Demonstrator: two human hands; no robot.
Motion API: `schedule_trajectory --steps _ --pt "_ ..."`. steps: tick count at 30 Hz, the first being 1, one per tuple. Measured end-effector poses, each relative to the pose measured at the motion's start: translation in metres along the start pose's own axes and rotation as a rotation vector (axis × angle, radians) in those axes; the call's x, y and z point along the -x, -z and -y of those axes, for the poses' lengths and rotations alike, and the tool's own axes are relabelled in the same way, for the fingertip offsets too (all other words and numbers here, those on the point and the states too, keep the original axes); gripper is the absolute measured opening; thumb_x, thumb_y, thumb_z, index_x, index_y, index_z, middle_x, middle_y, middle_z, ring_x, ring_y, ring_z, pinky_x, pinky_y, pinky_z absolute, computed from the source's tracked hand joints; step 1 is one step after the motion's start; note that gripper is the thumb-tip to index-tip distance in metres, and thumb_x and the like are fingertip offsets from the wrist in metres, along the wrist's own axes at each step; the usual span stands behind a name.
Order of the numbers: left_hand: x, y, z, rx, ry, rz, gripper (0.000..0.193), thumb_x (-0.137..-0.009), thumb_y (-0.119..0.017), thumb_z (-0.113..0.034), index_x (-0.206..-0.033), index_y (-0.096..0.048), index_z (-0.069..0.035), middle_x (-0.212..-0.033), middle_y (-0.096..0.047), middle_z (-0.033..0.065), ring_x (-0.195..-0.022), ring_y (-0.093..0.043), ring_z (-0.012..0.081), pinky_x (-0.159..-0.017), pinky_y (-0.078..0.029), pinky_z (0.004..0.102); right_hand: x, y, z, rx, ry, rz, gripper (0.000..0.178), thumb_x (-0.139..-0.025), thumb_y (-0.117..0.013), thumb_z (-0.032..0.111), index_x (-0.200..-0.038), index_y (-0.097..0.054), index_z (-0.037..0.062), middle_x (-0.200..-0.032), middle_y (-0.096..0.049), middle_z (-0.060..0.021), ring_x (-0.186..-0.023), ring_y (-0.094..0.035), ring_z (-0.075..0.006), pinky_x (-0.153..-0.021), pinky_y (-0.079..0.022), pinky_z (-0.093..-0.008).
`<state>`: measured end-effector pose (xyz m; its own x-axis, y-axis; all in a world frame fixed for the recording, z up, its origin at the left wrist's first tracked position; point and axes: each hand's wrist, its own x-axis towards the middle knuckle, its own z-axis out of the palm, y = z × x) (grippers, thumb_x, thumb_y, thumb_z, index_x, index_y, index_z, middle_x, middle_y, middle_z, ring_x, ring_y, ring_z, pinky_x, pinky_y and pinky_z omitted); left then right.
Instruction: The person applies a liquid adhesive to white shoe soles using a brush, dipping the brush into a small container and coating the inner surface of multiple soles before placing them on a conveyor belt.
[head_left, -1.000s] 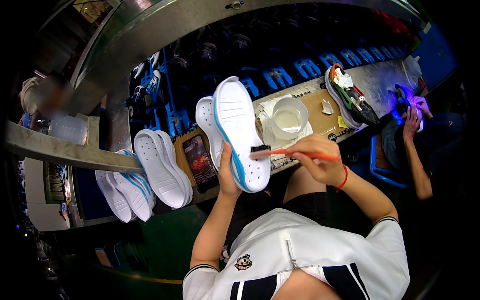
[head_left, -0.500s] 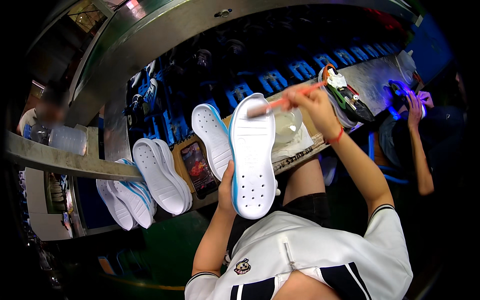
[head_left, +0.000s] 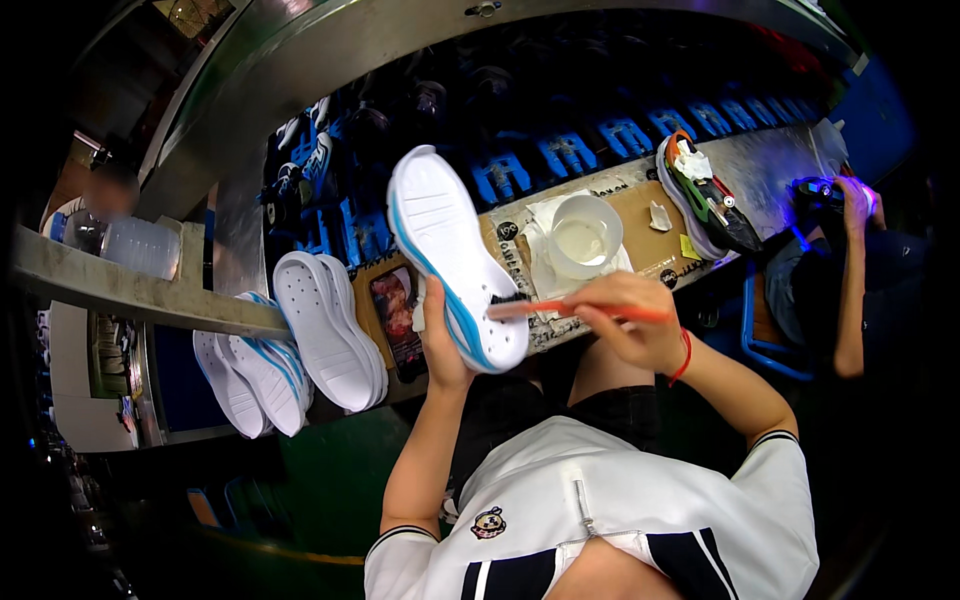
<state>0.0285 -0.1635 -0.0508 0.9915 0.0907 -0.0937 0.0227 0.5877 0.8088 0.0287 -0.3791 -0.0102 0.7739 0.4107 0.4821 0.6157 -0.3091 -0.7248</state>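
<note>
A white shoe sole (head_left: 445,235) with a blue side edge is tilted up in front of me, its toe end far and its holed heel end near me. My left hand (head_left: 442,340) is closed around the sole's left side, near the holed end. An orange-handled brush (head_left: 560,306) is gripped in my right hand (head_left: 632,312), its head against the sole by the holes. Beyond my right hand, a translucent bowl (head_left: 603,262) of cloudy liquid stands on white paper (head_left: 545,270).
More white soles (head_left: 325,330) lean in a row at the left, beside a phone (head_left: 397,315). A metal bar (head_left: 150,285) crosses there. At the right lies a multicoloured shoe (head_left: 708,200); beyond it a co-worker's hand (head_left: 857,205) works under blue light. Blue fixtures (head_left: 565,152) line the back.
The brush has moved from the sole's far end to its near, holed end. The held sole has shifted left and tilted. A second sole seen behind it earlier no longer shows.
</note>
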Motion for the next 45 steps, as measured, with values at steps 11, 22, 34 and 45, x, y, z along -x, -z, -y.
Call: schedule_trajectory --steps 11,22,34,45 --pt "0.015 -0.001 -0.001 -0.001 0.174 0.058 0.061 -0.097 -0.040 -0.047 -0.134 -0.034 0.002 -0.123 -0.051 0.0123 -0.113 -0.052 0.0199 -0.095 -0.043 0.0315 -0.002 0.002 0.003 -0.671 -0.611 -0.018 0.021 -0.093 -0.051 0.012 -0.098 -0.060 -0.0067 -0.083 -0.068 -0.0167 -0.075 -0.067 -0.0190 -0.074 -0.050 -0.0276" --pt "0.021 -0.034 -0.032 -0.009 0.291 0.464 0.059 -0.098 -0.034 -0.044 -0.141 -0.027 -0.004 -0.129 -0.049 0.0145 -0.112 -0.057 0.0206 -0.092 -0.049 0.0331 -0.062 0.048 -0.073 -0.895 -0.456 -0.544 0.028 -0.093 -0.053 0.021 -0.110 -0.058 -0.0011 -0.090 -0.069 -0.0103 -0.085 -0.063 -0.0142 -0.079 -0.044 -0.0242" --pt "-0.203 -0.160 -0.203 -0.451 -0.135 0.855 0.052 -0.094 -0.039 -0.044 -0.121 -0.050 -0.001 -0.116 -0.058 0.0198 -0.106 -0.057 0.0329 -0.088 -0.050 0.0473 0.021 0.045 -0.045 -0.973 -0.576 -0.572 0.025 -0.093 -0.051 0.019 -0.106 -0.059 -0.0012 -0.084 -0.068 -0.0109 -0.078 -0.063 -0.0159 -0.075 -0.046 -0.0261" --pt "-0.147 0.028 -0.052 -2.123 -1.101 1.574 0.030 -0.067 -0.066 -0.015 -0.097 -0.062 -0.014 -0.116 -0.056 0.0076 -0.120 -0.045 0.0251 -0.110 -0.025 0.0484 0.059 0.035 -0.047 -0.926 -0.716 -0.560 0.025 -0.093 -0.052 0.018 -0.104 -0.059 -0.0035 -0.082 -0.068 -0.0132 -0.075 -0.064 -0.0162 -0.072 -0.046 -0.0253"
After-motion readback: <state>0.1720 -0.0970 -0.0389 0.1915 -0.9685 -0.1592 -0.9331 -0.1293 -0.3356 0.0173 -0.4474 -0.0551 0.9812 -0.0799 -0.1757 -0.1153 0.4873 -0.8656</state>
